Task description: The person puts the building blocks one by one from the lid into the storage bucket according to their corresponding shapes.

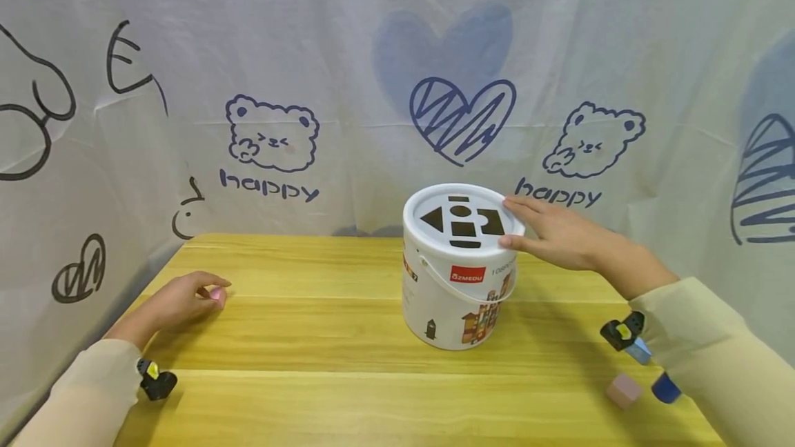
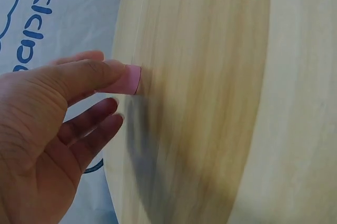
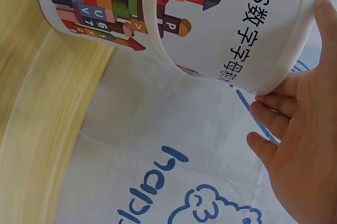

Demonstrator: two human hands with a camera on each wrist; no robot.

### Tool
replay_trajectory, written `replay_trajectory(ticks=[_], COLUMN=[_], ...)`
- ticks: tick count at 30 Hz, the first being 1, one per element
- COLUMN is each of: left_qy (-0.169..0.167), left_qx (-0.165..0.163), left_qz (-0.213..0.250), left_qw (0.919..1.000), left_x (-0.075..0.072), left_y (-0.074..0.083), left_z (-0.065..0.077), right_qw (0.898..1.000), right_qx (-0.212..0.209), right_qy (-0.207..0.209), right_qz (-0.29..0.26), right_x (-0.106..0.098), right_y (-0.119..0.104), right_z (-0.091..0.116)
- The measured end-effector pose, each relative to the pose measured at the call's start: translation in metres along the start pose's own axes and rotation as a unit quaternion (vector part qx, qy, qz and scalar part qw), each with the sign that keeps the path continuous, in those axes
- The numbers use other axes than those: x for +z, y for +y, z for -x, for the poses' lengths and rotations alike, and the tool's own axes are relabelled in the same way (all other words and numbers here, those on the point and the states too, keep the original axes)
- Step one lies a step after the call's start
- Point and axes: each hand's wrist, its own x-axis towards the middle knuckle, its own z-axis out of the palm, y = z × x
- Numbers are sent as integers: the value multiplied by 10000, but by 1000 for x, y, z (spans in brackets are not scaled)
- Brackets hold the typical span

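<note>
On the left of the table, my left hand (image 1: 186, 297) pinches a small pink block (image 2: 131, 80) between thumb and fingertips; the other fingers hang loosely bent below it. Part of the block is hidden behind the thumb. A white bucket (image 1: 428, 302) with a white handle stands upright right of centre, its lid (image 1: 417, 226) pierced by shaped holes. My right hand (image 1: 568, 236) touches the right side of the lid with thumb and fingers spread apart. In the right wrist view, the right fingertips (image 3: 263, 99) rest at the lid's edge, not wrapped round it.
By the right forearm lie a pink block (image 1: 624, 390), a dark blue block (image 1: 666, 388) and a light blue block (image 1: 640, 350), partly covered by the wrist camera. A printed cloth (image 1: 360, 54) hangs behind the wooden table (image 1: 298, 336) and along its sides.
</note>
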Motion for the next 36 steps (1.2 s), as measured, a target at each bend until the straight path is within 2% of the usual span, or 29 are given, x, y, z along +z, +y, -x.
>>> replay_trajectory(ticks=[8,17,26,31,36], left_qy=[-140,-22,303,377,414], left_qx=[-101,120,365,370,620], left_qz=[-19,-208,-102,-13,-43], left_qw=[9998,9997,9988,9986,9972], left_x=[1,3,-5,-9,-14], left_y=[0,13,41,65,90], left_z=[-3,-11,-24,-31,-39], right_qw=[10000,10000,10000,10000,10000], right_qx=[-6,15,33,25,8], right_qy=[30,-1,23,25,22], right_qz=[-25,-21,-17,-14,13], right_x=[0,1,0,0,0], right_y=[-1,0,0,0,-1], right_z=[0,0,1,1,1])
